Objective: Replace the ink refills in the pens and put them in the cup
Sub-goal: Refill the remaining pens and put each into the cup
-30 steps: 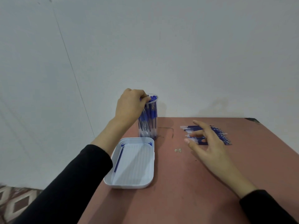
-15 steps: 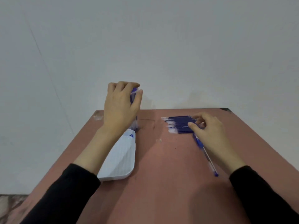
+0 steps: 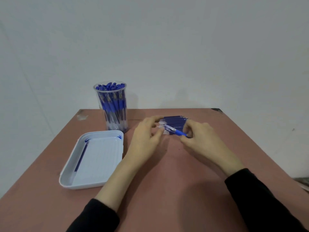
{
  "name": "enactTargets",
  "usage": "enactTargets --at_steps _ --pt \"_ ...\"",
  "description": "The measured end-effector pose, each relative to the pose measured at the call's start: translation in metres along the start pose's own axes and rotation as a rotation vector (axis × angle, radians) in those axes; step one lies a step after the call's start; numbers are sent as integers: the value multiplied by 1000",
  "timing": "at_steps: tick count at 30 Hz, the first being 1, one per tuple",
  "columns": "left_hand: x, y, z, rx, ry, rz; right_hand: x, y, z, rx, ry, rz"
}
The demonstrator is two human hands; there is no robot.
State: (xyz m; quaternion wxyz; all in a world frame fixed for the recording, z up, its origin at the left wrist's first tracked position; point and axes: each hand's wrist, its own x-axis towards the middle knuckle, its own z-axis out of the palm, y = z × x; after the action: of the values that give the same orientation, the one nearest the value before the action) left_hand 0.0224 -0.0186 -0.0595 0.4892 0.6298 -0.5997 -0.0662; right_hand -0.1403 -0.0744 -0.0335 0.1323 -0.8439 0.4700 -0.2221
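Far left, the white tray (image 3: 87,186) lies flat on the table (image 3: 167,195) with one thin blue stick (image 3: 81,157) along its left wall; probably a spent refill, so we read the tray as the discard bin, parked in easy left-hand reach; can't rule out a slim pen. Just behind the tray, near the table's far edge, the clear cup (image 3: 115,114) stands upright, packed with blue pens (image 3: 110,87), caps up; that's the drop-off, kept to the side so it doesn't crowd the work. Centre: left hand (image 3: 145,139) has thumb and forefinger pinched on the pale, clear end of a pen (image 3: 175,131), other fingers loosely curled; it's blurred there, so exact contact is our best reading. The pen lies roughly level between both hands, low over the table, in front of the stack of refills (image 3: 175,120); the stack lies flat in a neat row, right behind the hands, so a fresh one is a short reach. Right hand (image 3: 200,141) curls fingers and thumb round the blue grip end; two opposed holds suit twisting or pulling the barrel apart, which we judge is the step in hand; swap not yet done for this pen.
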Motion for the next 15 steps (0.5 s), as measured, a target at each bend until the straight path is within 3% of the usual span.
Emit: enactTargets --at_steps 4,10,15 --pt "2 -7 -9 -151 10 -83 13 -11 13 184 33 -227" --pt "3 -7 -15 -132 21 -124 22 -12 33 170 149 -284" --pt "2 -7 -13 -123 -2 -138 21 -11 36 162 142 -278"
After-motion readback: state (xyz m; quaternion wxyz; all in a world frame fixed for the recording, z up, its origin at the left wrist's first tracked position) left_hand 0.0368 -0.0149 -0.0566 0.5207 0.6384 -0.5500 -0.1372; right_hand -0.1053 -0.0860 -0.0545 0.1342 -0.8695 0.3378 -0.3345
